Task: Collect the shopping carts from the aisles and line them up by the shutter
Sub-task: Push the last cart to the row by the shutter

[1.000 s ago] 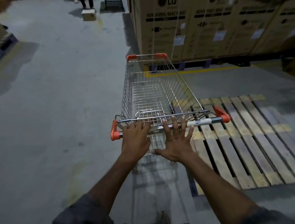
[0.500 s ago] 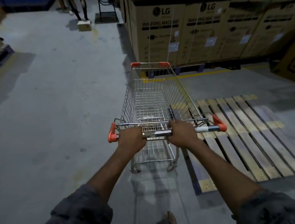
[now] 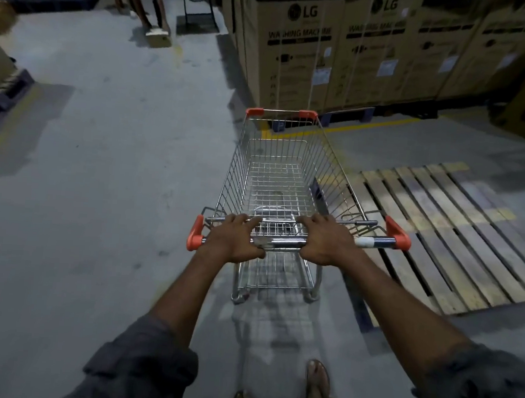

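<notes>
The empty cart (image 3: 280, 181) stands on the concrete floor (image 3: 99, 186) beside a wooden pallet (image 3: 453, 232). A second ago the right hand (image 3: 327, 243) lay flat — now both it and the left hand (image 3: 236, 240) clasp the handle bar (image 3: 283, 243), so the cart looks ready to roll — shutter not in view.

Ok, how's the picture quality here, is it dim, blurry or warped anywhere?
Head view: dim overall, with a brighter patch on the pallet; wide-angle warp bends the boxes and floor lines near the edges; the cart and both hands, left and right, are fairly sharp, while the floor under the cart smears with motion blur.
</notes>
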The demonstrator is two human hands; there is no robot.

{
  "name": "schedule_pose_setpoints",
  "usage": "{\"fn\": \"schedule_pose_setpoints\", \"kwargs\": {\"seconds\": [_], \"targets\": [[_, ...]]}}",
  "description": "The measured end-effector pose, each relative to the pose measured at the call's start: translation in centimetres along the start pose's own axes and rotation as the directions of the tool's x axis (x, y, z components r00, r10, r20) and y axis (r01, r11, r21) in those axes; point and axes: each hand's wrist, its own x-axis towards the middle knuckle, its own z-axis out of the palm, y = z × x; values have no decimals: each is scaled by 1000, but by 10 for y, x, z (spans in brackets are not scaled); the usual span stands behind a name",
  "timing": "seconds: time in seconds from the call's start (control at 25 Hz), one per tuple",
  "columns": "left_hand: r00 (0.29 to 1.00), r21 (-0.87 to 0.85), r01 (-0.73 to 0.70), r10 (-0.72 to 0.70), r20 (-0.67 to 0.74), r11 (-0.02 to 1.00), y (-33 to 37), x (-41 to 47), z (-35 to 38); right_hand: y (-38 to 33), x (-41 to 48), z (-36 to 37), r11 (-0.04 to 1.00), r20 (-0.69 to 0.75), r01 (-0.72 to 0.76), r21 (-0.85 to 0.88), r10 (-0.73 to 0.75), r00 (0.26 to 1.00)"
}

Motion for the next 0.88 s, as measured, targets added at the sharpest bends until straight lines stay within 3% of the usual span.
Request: {"fn": "schedule_pose_setpoints", "kwargs": {"seconds": [0.24, 0.44, 0.6, 0.88], "targets": [[997, -16, 41, -42, -65, 999, -21, -40, 10, -38, -23, 16, 999, -103, 34, -9, -35, 994], [966, -99, 120, -139, -217, 988, -22, -95, 29, -52, -42, 30, 970, -266, 219, -104, -239, 934], [898, -142, 153, -198, -392, 978, -2, -138, 47, -58, -48, 30, 934, -227, 314, -171, -348, 910], [843, 61, 480, -442, -306, 875, 30, -194, 64, -81, -78, 33, 890, -161, 391, -236, -432, 887]]}}
